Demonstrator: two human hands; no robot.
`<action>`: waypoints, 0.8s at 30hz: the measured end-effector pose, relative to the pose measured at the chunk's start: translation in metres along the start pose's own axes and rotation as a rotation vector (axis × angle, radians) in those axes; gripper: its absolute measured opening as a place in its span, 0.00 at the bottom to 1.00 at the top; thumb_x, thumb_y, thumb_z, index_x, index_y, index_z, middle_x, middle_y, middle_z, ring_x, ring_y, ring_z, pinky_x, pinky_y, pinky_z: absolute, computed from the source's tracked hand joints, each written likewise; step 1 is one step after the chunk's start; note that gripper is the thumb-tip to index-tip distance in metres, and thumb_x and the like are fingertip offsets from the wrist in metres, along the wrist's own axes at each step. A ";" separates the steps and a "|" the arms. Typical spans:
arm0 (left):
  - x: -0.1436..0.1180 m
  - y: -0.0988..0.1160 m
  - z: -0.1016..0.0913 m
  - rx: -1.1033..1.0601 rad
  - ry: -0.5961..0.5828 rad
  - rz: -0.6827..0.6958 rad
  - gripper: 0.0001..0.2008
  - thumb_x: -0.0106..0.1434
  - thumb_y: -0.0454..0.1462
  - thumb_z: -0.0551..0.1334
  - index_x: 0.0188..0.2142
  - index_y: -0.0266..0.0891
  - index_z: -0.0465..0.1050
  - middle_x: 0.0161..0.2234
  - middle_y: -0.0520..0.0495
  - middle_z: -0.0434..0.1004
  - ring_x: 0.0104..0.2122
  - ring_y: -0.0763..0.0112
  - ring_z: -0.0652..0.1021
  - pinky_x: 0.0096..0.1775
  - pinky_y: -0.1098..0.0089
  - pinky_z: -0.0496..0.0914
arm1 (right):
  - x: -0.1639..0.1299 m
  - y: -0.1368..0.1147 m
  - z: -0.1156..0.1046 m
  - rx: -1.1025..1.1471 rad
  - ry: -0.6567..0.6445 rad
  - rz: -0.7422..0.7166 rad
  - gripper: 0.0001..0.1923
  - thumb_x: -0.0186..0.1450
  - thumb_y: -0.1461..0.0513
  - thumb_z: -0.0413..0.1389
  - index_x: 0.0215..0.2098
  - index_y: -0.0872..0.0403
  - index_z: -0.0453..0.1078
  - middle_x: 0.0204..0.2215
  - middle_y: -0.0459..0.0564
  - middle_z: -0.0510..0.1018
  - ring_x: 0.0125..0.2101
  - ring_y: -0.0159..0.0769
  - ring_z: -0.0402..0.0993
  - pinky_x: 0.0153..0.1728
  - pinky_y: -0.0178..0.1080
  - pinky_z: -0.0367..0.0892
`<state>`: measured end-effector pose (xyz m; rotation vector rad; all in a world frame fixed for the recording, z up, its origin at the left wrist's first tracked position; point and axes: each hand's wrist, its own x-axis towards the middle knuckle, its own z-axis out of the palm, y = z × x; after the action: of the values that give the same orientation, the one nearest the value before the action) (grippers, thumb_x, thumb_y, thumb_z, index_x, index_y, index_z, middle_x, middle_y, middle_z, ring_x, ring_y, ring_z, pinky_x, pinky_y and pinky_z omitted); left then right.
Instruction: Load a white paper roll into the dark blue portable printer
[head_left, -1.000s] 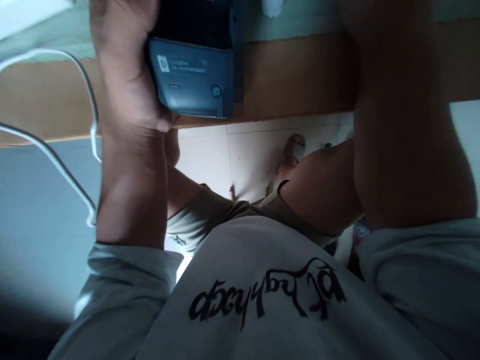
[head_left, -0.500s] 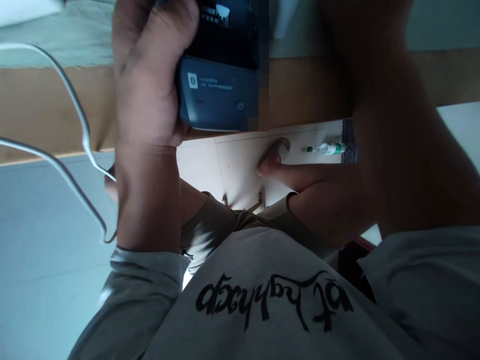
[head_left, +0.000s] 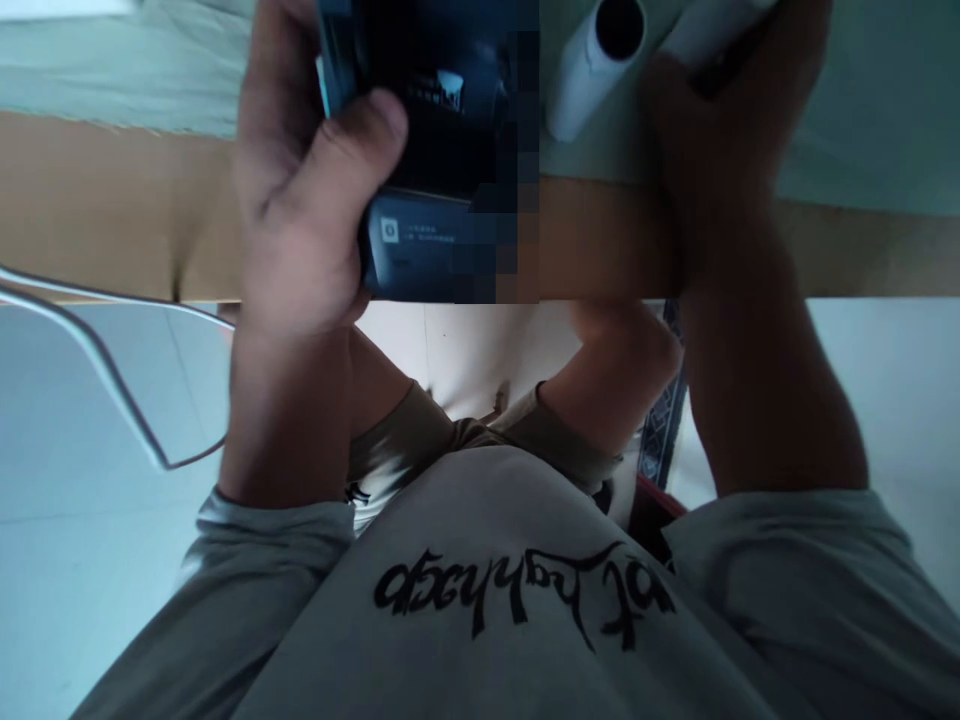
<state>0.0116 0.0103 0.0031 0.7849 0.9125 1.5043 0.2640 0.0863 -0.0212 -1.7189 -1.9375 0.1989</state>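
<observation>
My left hand (head_left: pixel 300 190) grips a dark blue phone-like device (head_left: pixel 427 150) with a lit screen, thumb laid across its face. It hovers over the front edge of the wooden table (head_left: pixel 112 200). My right hand (head_left: pixel 697 130) is in shadow at the upper right, its fingers closed around a dark thin object next to a white tube (head_left: pixel 592 60) lying on the table. What the thin object is I cannot tell. My forearms run down to grey sleeves.
A white cable (head_left: pixel 97 340) loops at the left, off the table edge. Below the table are my knees in khaki shorts (head_left: pixel 442 440) and a pale tiled floor (head_left: pixel 465 340). A grey shirt with black lettering fills the bottom.
The view has tilted up, showing more tabletop. My left hand's thumb has shifted onto the device's face. My right hand and the white tube have come into view at the top.
</observation>
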 end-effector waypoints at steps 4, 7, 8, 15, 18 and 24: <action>0.009 -0.010 -0.019 -0.016 -0.201 0.041 0.18 0.59 0.18 0.57 0.44 0.32 0.74 0.41 0.46 0.76 0.58 0.51 0.74 0.64 0.52 0.64 | -0.005 0.006 0.003 0.222 0.200 -0.075 0.21 0.52 0.64 0.55 0.44 0.59 0.63 0.38 0.54 0.70 0.35 0.30 0.64 0.38 0.34 0.66; 0.007 -0.012 -0.020 -0.017 -0.213 0.102 0.15 0.59 0.25 0.63 0.47 0.31 0.73 0.42 0.47 0.76 0.56 0.56 0.75 0.65 0.57 0.63 | -0.005 0.008 0.004 0.267 0.190 -0.113 0.19 0.54 0.64 0.54 0.44 0.57 0.61 0.39 0.54 0.69 0.35 0.31 0.67 0.41 0.35 0.67; 0.004 -0.012 -0.018 0.000 -0.227 0.138 0.16 0.60 0.30 0.64 0.48 0.32 0.73 0.43 0.48 0.77 0.56 0.60 0.76 0.66 0.59 0.60 | -0.004 0.009 0.004 0.280 0.185 -0.123 0.19 0.54 0.64 0.53 0.45 0.57 0.60 0.40 0.55 0.69 0.37 0.31 0.68 0.43 0.36 0.68; -0.003 -0.012 -0.012 0.158 -0.128 0.173 0.22 0.59 0.41 0.65 0.50 0.32 0.71 0.40 0.53 0.74 0.56 0.68 0.74 0.64 0.69 0.59 | -0.004 0.003 -0.003 0.350 0.147 -0.134 0.19 0.57 0.66 0.54 0.47 0.56 0.59 0.42 0.58 0.71 0.40 0.32 0.69 0.48 0.36 0.70; 0.005 -0.010 -0.013 0.110 -0.240 0.139 0.23 0.59 0.41 0.66 0.50 0.31 0.69 0.42 0.49 0.75 0.56 0.62 0.74 0.61 0.65 0.64 | -0.004 -0.002 -0.005 0.387 0.162 -0.122 0.20 0.56 0.68 0.54 0.47 0.58 0.59 0.43 0.60 0.71 0.42 0.32 0.70 0.49 0.37 0.69; 0.023 -0.009 -0.025 0.084 -0.344 -0.037 0.26 0.48 0.43 0.75 0.47 0.41 0.74 0.39 0.54 0.78 0.41 0.68 0.78 0.41 0.71 0.73 | 0.003 0.005 -0.001 0.489 0.109 -0.180 0.24 0.54 0.68 0.56 0.50 0.59 0.60 0.45 0.51 0.67 0.50 0.32 0.69 0.54 0.39 0.69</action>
<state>-0.0090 0.0302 -0.0173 1.0449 0.7296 1.2541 0.2689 0.0900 -0.0214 -1.2074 -1.7675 0.4590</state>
